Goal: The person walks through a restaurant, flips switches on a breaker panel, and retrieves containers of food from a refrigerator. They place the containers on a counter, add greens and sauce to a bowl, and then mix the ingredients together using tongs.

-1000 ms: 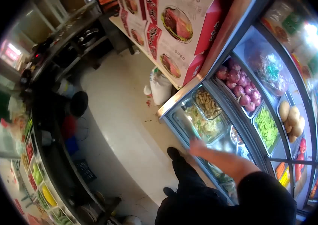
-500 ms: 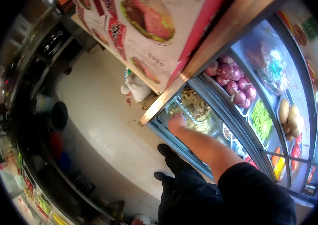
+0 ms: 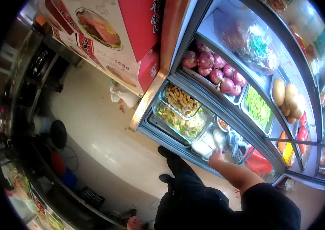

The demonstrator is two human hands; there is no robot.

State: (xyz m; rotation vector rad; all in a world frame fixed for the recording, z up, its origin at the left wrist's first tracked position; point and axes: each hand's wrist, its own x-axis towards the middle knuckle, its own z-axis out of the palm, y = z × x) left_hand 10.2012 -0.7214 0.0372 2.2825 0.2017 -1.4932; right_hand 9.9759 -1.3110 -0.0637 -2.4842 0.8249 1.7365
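Note:
My right hand (image 3: 217,156) is over the near edge of the open lower cooler compartment, fingers bent and bunched, slightly blurred; what they hold, if anything, I cannot make out. Close by lie white packets in clear plastic (image 3: 208,143), dark plastic bags (image 3: 237,147) and a red plastic bag (image 3: 259,163). Left of these stands a glass container of mixed shredded vegetables (image 3: 183,124). A smaller glass container of peanuts in their shells (image 3: 179,100) overlaps its back. At the bottom edge, part of my left hand (image 3: 134,223) shows, its fingers mostly hidden.
Behind the metal rails, the upper shelf holds red onions (image 3: 223,73), sliced green vegetables (image 3: 258,107) and potatoes (image 3: 288,99). Printed cartons (image 3: 105,42) stand on a wood-edged counter (image 3: 147,101). A dark work counter curves along the left, above the tiled floor (image 3: 97,130).
My right hand has left the vegetable and peanut containers and moved along the compartment toward the plastic bags. The camera view has shifted, and part of my left hand shows more at the bottom.

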